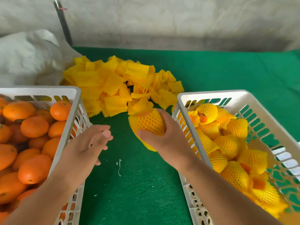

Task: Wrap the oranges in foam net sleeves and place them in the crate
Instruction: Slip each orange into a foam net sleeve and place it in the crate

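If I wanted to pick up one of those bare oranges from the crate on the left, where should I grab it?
Take a top-layer orange from above, fingers curled round its widest part. The bare oranges lie heaped against one another inside the left crate, so their sides are mostly blocked and only the rounded tops are free. The right hand grips the wrapped orange the same way, round its middle.

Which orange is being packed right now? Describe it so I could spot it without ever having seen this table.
Start at the green table, between the two white crates. The wrapped orange is in the gap just left of the right crate, gripped by the right hand. Unlike its netted neighbours lying in that crate, it is held outside it, near the loose sleeves.
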